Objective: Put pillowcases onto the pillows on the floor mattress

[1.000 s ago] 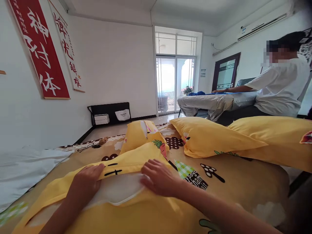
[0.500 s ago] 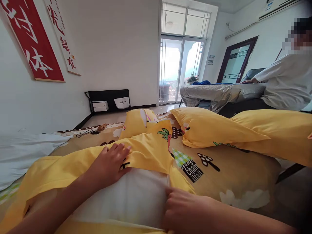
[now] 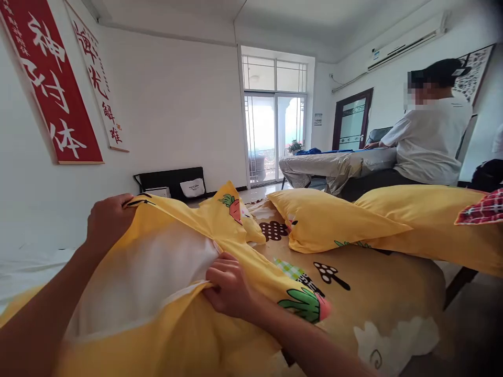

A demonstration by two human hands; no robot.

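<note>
A yellow pillowcase with carrot prints lies before me, its opening spread apart. White pillow fabric shows inside it. My left hand is closed on the pillowcase's far edge at the left and holds it raised. Lower down and nearer the middle, my right hand pinches the near edge of the opening. Yellow cloth hangs below the right hand, and its nearest part is blurred at the bottom of the view.
Two yellow pillows lie to the right on a brown patterned bedspread. Red plaid cloth rests at the far right. Beyond, a person in a white shirt sits beside a covered table. White cloth lies at left.
My left hand has lifted the pillowcase edge up and to the left. My right hand has moved up and left and now grips the near edge. The view has tilted upward.
</note>
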